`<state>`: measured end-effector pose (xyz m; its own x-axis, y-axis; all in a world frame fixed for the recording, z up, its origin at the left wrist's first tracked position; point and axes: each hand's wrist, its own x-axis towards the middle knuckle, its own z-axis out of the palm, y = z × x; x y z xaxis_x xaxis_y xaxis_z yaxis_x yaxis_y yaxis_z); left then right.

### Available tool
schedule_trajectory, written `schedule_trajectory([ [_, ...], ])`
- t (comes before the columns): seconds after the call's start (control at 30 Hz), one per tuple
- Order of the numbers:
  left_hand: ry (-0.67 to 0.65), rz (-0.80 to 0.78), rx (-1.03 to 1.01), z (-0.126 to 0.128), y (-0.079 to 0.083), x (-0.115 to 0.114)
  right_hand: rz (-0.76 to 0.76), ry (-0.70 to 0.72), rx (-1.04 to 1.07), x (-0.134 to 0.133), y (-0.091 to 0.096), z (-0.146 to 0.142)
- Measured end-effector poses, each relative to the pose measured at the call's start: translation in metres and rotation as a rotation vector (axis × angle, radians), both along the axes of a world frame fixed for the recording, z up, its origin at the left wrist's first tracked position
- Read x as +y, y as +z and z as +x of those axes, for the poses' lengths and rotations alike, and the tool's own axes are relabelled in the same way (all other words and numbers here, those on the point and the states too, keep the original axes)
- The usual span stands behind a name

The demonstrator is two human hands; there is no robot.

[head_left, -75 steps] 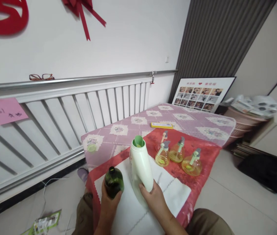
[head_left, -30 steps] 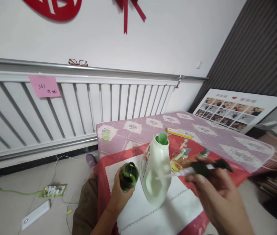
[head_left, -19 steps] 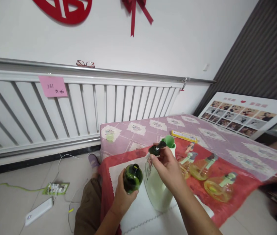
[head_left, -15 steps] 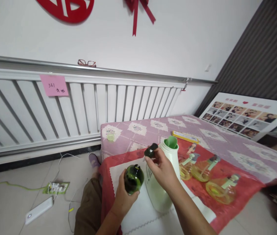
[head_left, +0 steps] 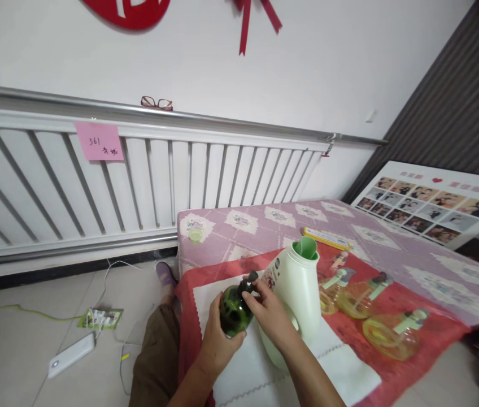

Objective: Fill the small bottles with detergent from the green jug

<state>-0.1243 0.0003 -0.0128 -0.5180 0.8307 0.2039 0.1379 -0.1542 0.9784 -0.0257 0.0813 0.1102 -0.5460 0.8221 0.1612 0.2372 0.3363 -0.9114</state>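
My left hand [head_left: 218, 346] is wrapped round a dark green, see-through bottle [head_left: 231, 317], held tilted over a white cloth. In my right hand [head_left: 270, 314], the fingers pinch a black pump top [head_left: 248, 280] at the mouth of this bottle; whether it is screwed down I cannot tell. Right behind my right hand stands a large pale green jug [head_left: 305, 288] with a handle and a green spout [head_left: 306, 247] in its neck. A small pale green cap [head_left: 195, 234] lies on the purple patterned cover, beyond the bottle.
Several clear pump bottles with yellow liquid, one of them at the front [head_left: 393, 338], lie on the red cloth [head_left: 430, 333] to the right. A yellow flat box [head_left: 326, 238] is behind them. On the floor at left are a power strip [head_left: 100, 318], cables and a white device [head_left: 71, 356].
My right hand has brought the pump top down and left, from beside the jug's neck onto the bottle's mouth. The bottle stays in my left hand. The view has shifted slightly.
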Motion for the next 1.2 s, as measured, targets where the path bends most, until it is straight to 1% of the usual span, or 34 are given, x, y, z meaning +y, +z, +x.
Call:
schedule_trajectory([
  [0.07, -0.007, -0.002, -0.003, 0.000, -0.001, 0.000, 0.009, -0.020, -0.033, -0.001, 0.001, 0.001],
  [0.2, 0.014, -0.002, -0.001, 0.000, -0.002, 0.001, 0.094, -0.077, -0.129, -0.003, 0.007, 0.003],
  [0.3, 0.026, -0.001, 0.015, 0.001, -0.003, 0.001, 0.125, -0.116, -0.152, -0.003, 0.009, 0.002],
  [0.5, 0.043, 0.002, 0.025, 0.002, -0.002, 0.001, 0.121, -0.212, -0.135, -0.004, -0.002, -0.004],
  [0.7, 0.053, -0.004, -0.001, 0.002, -0.005, 0.003, 0.116, -0.255, -0.106, -0.004, -0.010, -0.009],
  [0.8, 0.046, 0.009, 0.025, 0.002, -0.006, 0.003, 0.113, -0.244, -0.087, -0.004, -0.012, -0.009],
  [1.0, 0.023, -0.020, 0.034, 0.001, -0.002, 0.002, 0.080, -0.150, 0.020, -0.003, -0.014, -0.005],
  [1.2, 0.027, -0.049, 0.034, 0.000, 0.000, 0.001, 0.059, -0.100, 0.022, -0.001, -0.013, -0.005],
])
